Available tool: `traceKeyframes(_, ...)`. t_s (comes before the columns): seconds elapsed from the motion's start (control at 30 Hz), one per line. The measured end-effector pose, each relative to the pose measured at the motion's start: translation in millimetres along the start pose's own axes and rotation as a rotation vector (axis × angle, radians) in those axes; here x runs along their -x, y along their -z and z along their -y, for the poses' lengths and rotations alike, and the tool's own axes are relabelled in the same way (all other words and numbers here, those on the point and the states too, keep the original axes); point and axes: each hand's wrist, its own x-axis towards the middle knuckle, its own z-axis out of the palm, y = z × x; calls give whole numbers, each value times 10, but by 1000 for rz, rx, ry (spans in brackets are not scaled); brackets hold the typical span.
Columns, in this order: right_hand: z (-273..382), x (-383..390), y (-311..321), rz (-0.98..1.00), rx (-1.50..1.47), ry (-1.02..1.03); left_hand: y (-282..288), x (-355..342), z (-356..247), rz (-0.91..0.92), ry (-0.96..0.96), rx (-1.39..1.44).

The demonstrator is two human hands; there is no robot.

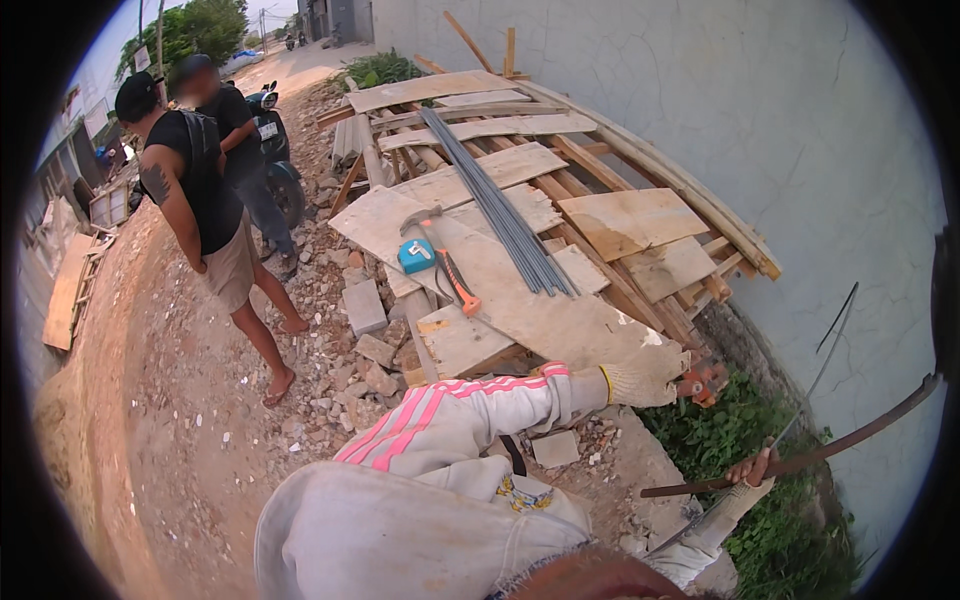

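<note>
My left hand, in a cream knit glove, reaches over the near edge of the boards. Its fingers close at a small orange-red metal tool, whose exact kind I cannot make out. Lower right, my right hand, gloved with fingertips showing, is closed around a thin metal rod that slants up toward the wall. A brown curved bar crosses at the same hand; whether it is gripped too is unclear. Left of a bundle of grey steel rods lie a claw hammer with orange grip and a teal tape measure.
Planks and plywood boards form a low pile along the pale cracked wall. Rubble and concrete blocks lie beside it, green weeds under my right hand. Two people stand at left near a parked motorbike.
</note>
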Motion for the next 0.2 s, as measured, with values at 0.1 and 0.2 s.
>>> traceKeyframes(0.1,-163,-188,314,350,-161,33,300,-458,127,-255,-130,19)
traceKeyframes(0.2,-118,-201,1068,324,10,-121,536,-1047,297,-582,-168,-43)
